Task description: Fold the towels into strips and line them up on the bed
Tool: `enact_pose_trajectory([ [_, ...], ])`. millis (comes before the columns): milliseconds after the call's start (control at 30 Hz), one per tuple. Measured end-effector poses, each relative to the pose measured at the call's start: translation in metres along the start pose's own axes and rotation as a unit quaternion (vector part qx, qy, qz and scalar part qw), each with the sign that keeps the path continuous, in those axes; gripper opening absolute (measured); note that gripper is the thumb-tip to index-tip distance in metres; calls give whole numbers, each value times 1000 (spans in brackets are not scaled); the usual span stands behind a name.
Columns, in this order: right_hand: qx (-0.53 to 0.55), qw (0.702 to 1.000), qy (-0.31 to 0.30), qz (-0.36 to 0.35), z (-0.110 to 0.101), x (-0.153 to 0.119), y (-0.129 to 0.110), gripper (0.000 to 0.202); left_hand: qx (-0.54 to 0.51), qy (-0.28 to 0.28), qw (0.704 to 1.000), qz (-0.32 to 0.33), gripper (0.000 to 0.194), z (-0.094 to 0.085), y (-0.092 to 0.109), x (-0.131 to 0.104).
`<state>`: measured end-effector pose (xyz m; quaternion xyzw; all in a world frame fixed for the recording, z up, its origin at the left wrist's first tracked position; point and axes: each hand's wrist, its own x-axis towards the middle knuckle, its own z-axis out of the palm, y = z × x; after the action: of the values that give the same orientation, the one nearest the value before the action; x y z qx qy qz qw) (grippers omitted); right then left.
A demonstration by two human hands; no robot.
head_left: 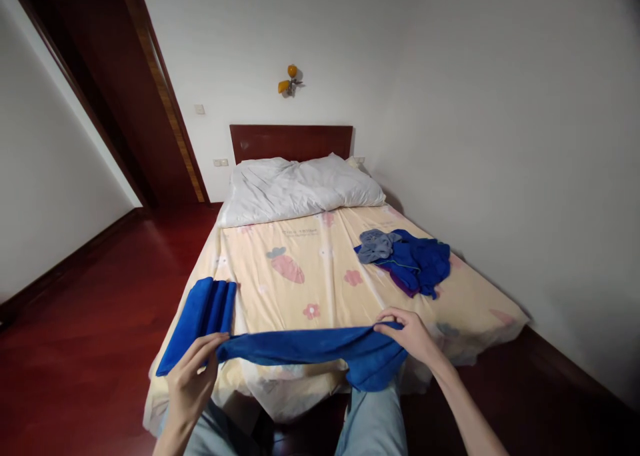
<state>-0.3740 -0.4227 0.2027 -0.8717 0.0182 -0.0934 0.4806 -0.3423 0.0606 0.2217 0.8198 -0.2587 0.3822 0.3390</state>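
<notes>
Both the left hand (193, 381) and right hand (411, 336) are pinching a blue cloth (300, 347) between them, apparently keeping its upper edge stretched out.

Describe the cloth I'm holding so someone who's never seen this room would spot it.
Start from the bed with the reddish-brown headboard. At its near edge, a blue cloth stretches between the left hand and the right hand. Unlike the folded cloths at left or the crumpled heap farther back at right, it is a long strip, drooping at one end.
</notes>
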Motion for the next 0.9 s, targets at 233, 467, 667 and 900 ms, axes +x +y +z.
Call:
enact_pose_trajectory([
  [233, -61, 990, -118, -35, 22, -20, 30, 7, -71, 79, 981, -165, 19, -27, 13, 36],
  [467, 19, 997, -72, -16, 68, -36, 89, 20, -27, 158, 951, -264, 35, -50, 40, 67],
  [667, 29, 999, -12, 29, 62, -46, 133, 35, 40, 179, 937, -296, 41, -64, 38, 87],
  [900, -22, 997, 69, 19, -14, -41, 139, 44, 58, 97, 950, -290, 53, -73, 12, 94],
])
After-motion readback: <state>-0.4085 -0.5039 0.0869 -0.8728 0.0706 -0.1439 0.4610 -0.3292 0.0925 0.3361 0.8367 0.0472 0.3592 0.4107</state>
